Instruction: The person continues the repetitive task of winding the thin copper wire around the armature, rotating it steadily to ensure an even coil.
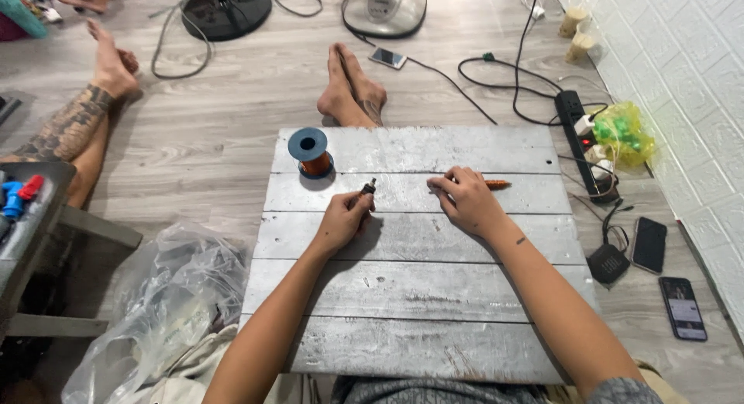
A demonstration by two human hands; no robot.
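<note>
A worn, whitewashed plank board (418,295) lies across my lap, its boards scuffed grey. My left hand (343,220) rests on it, curled around a small dark cylindrical piece (367,189) whose tip sticks out past my fingers. My right hand (467,200) lies near it on the same plank, fingers bent down over an orange-handled tool (496,184); only the handle end shows beyond my knuckles, so I cannot tell whether I am gripping it or just covering it. Further along the board stands a blue spool of copper wire (311,151), upright. Beyond the board's edge are my bare feet (353,90) on grey wood-look flooring. To my right a power strip (583,137) and two phones (665,272) lie by a white tiled wall; to my left, crumpled clear plastic (167,295) and another person's tattooed leg (81,117). Fan bases at the far edge are cut off.
</note>
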